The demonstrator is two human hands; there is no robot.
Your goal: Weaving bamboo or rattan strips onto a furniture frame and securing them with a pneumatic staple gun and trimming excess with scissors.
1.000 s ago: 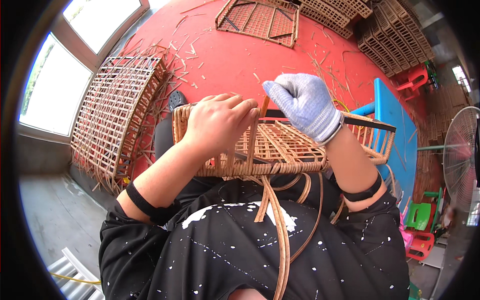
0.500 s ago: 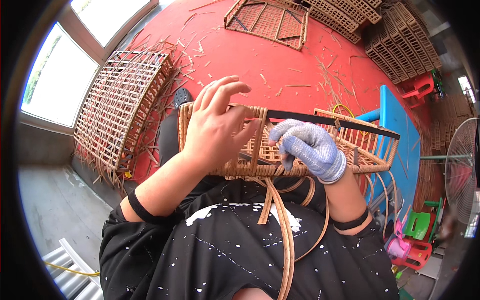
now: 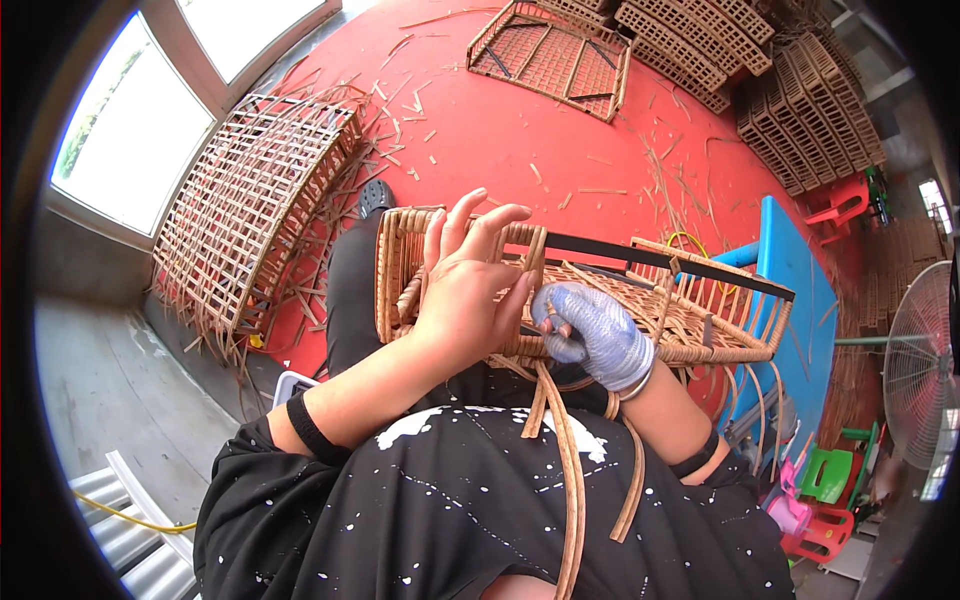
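Note:
A woven rattan basket [image 3: 690, 350] with a black metal rail [image 3: 620, 250] lies across my lap. My bare left hand [image 3: 470, 285] is at its near-left part, fingers raised and apart, thumb close to a rattan-wrapped post [image 3: 535, 262]. Just right of that post, my right hand [image 3: 595, 335] wears a grey-blue glove with bare fingertips. Its fingers are curled together in a pinch, and what lies between them is hidden. Long flat rattan strips [image 3: 570, 480] hang from the basket over my black shirt, and a shorter strip end [image 3: 628, 495] dangles below my right wrist.
A large woven rattan panel [image 3: 255, 200] leans at the left amid loose strips. Another rattan frame [image 3: 548, 55] lies on the red floor, where cut scraps are scattered. Stacked rattan pieces [image 3: 810, 115] stand far right. A blue table [image 3: 790, 300] and a fan [image 3: 920, 365] are to the right.
My right hand has come left and down, closer to the wrapped post and my left thumb. The strip that looped below my right hand now hangs as a loose end. The view has shifted slightly.

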